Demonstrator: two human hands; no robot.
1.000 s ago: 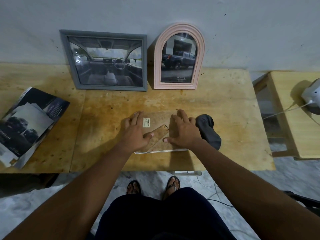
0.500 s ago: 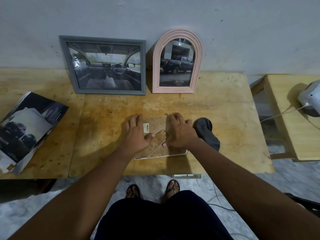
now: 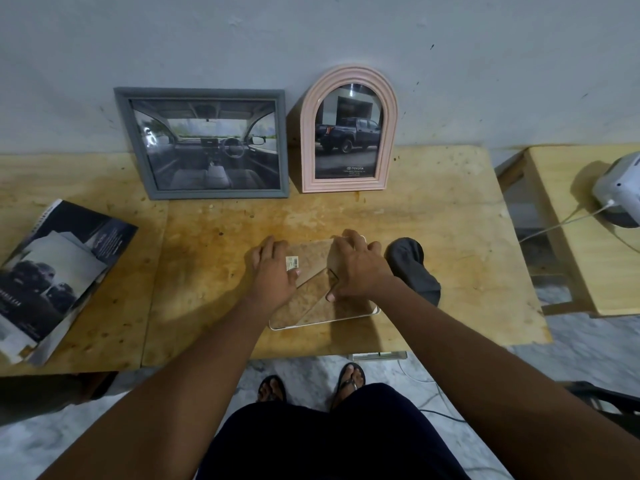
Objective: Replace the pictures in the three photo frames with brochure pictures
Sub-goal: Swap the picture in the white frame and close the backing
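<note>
Brown-backed frame (image 3: 306, 306) lies face-down; left hand (image 3: 273, 277) and right hand (image 3: 360, 271) press it, fingers seemingly flat.

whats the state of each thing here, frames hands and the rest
grey frame: upright against wall, car interior picture inside
pink frame: upright against wall, truck picture inside
white frame: face down on table, back on
left hand: flat on white frame's back
right hand: pressing white frame's back
brochure: lying flat, far left
dark cloth: crumpled beside white frame
</note>
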